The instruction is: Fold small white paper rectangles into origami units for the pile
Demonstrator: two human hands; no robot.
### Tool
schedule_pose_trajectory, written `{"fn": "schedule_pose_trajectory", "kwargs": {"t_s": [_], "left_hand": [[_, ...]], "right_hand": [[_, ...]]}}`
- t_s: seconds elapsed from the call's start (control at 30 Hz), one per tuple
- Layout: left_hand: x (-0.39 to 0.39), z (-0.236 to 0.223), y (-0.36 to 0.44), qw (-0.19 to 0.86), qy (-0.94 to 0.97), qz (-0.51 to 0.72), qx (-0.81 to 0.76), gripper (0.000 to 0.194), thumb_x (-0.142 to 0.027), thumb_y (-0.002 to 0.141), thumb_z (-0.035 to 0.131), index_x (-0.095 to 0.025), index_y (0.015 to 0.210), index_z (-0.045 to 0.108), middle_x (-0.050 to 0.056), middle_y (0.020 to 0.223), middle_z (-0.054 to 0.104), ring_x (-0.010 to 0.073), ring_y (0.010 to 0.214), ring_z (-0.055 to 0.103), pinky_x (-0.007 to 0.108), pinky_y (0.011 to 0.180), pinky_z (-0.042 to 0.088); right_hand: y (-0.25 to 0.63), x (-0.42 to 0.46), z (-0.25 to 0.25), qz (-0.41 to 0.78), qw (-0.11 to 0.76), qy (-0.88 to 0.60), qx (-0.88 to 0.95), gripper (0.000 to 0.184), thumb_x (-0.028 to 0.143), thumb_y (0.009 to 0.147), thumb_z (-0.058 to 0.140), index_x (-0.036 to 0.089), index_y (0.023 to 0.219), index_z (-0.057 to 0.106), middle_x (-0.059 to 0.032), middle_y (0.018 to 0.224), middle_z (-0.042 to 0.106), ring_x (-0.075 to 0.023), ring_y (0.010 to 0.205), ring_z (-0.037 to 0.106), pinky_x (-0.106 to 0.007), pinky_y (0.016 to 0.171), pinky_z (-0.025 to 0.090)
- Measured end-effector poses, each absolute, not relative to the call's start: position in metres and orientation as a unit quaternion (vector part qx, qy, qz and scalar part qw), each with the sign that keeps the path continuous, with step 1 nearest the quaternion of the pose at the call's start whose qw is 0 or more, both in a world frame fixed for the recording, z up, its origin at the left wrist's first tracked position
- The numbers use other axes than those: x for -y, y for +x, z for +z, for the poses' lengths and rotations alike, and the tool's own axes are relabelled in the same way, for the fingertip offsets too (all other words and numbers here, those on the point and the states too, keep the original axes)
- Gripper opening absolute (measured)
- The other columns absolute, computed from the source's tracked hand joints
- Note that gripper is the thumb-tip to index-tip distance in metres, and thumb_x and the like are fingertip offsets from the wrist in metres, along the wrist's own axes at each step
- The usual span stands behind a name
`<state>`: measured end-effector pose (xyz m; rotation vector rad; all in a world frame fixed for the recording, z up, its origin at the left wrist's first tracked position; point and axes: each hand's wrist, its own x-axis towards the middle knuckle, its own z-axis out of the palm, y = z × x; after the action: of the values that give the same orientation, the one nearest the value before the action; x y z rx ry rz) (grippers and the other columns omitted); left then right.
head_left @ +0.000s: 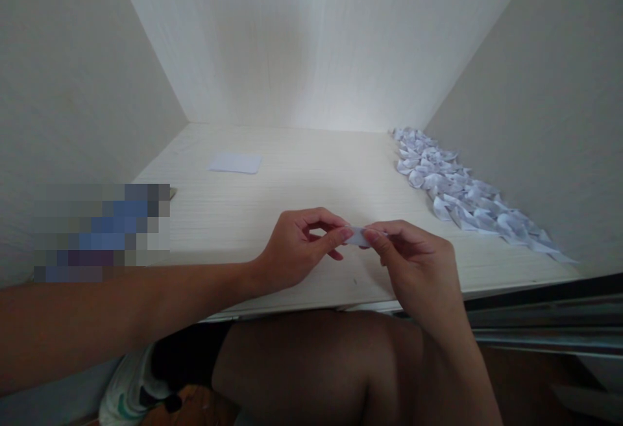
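White paper piece [359, 237] in the narrow pinch of left fingers [335, 238] and right fingers [380, 242]

Home-like nook, pale wood-grain desktop [302, 186], panels [316, 56] on three sides

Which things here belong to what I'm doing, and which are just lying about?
Job, it seems:
paper piece between left hand and right hand
folded paper pieces, right
flat white paper, back left

Lying about, probably:
pixelated object, left, unidentifiable
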<state>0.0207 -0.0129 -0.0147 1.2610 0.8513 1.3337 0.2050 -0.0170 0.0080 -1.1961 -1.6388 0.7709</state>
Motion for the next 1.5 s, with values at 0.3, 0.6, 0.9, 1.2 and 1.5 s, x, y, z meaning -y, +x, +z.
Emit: {"fn": "schedule_pose_trajectory", "kwargs": {"t_s": [0.3, 0.6, 0.9, 1.2, 1.5], "left_hand": [[0.0129, -0.0178, 0.0192, 0.518, 0.544, 0.552, -0.362, 0.022, -0.035, 0.08, 0.086, -0.014, 0.081, 0.078, 0.004, 0.079, 0.076, 0.0142, 0.069, 0.07, 0.025, 0.057, 0.067], [0.0143, -0.0182, 0.0189, 0.527, 0.54, 0.555, -0.35, 0.019, -0.031, 0.079, 0.088, -0.014, 0.081, 0.078, 0.003, 0.079, 0.075, 0.0131, 0.069, 0.068, 0.022, 0.053, 0.066], [0.0135, -0.0163, 0.0185, 0.534, 0.532, 0.553, -0.357, 0.021, -0.035, 0.078, 0.088, -0.016, 0.08, 0.08, 0.004, 0.079, 0.077, 0.0151, 0.071, 0.071, 0.022, 0.051, 0.066], [0.0142, -0.0148, 0.0191, 0.545, 0.52, 0.556, -0.351, 0.021, -0.033, 0.075, 0.09, -0.015, 0.079, 0.081, 0.004, 0.077, 0.077, 0.0154, 0.071, 0.072, 0.021, 0.05, 0.066], [0.0137, -0.0139, 0.0201, 0.553, 0.512, 0.549, -0.361, 0.025, -0.038, 0.073, 0.09, -0.016, 0.078, 0.08, 0.006, 0.077, 0.077, 0.0174, 0.071, 0.073, 0.023, 0.048, 0.065]], "right_hand": [[0.2052, 0.0168, 0.0102, 0.329, 0.464, -0.471, 0.674, 0.011, 0.03, 0.09, 0.074, 0.023, 0.086, 0.08, -0.0005, 0.074, 0.077, -0.0158, 0.064, 0.067, -0.028, 0.06, 0.052], [0.2053, 0.0186, 0.0103, 0.333, 0.464, -0.462, 0.678, 0.01, 0.028, 0.09, 0.073, 0.023, 0.086, 0.081, -0.0008, 0.076, 0.078, -0.0169, 0.067, 0.068, -0.029, 0.065, 0.055], [0.2064, 0.018, 0.0117, 0.331, 0.463, -0.46, 0.681, 0.011, 0.029, 0.091, 0.072, 0.023, 0.087, 0.08, -0.0005, 0.074, 0.077, -0.0169, 0.066, 0.068, -0.029, 0.065, 0.054], [0.2061, 0.0186, 0.0113, 0.338, 0.461, -0.458, 0.681, 0.01, 0.029, 0.092, 0.072, 0.023, 0.088, 0.079, -0.0002, 0.076, 0.078, -0.0166, 0.067, 0.069, -0.028, 0.065, 0.054], [0.2064, 0.0175, 0.0104, 0.327, 0.458, -0.463, 0.685, 0.012, 0.032, 0.091, 0.071, 0.024, 0.086, 0.079, -0.0012, 0.073, 0.074, -0.018, 0.065, 0.068, -0.03, 0.064, 0.056]]}}
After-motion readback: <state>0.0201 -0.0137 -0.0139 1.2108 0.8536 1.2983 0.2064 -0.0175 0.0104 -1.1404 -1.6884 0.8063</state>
